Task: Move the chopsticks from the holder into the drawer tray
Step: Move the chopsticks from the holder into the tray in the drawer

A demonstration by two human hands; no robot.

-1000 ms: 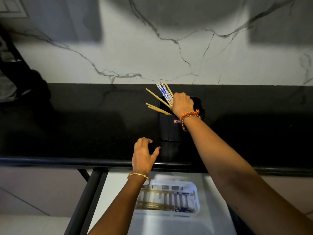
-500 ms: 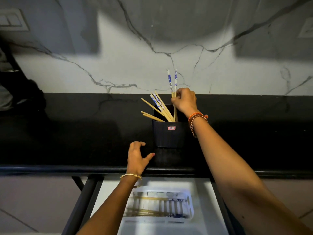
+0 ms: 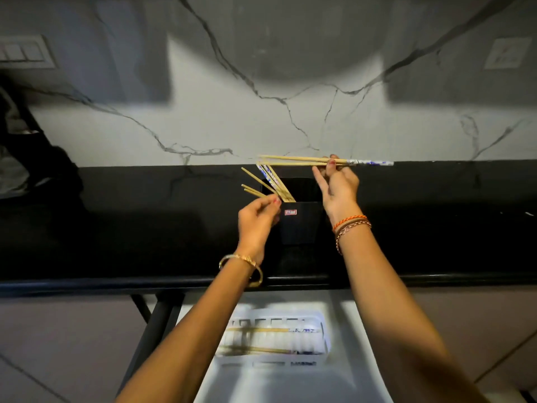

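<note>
Above a black holder [image 3: 300,219] on the dark counter [image 3: 116,228], right hand [image 3: 337,186] pinches a pair of chopsticks [image 3: 308,161], long axis level, patterned ends pointing right; left hand [image 3: 257,219], loosely curled, touches the leaning remaining sticks [image 3: 273,184], grip unclear. A light pinch could let the pair splay or drop short of the white drawer tray [image 3: 274,360].

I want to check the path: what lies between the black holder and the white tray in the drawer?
In the head view, only bare black countertop and its rounded front edge lie between the holder and the tray.
</note>
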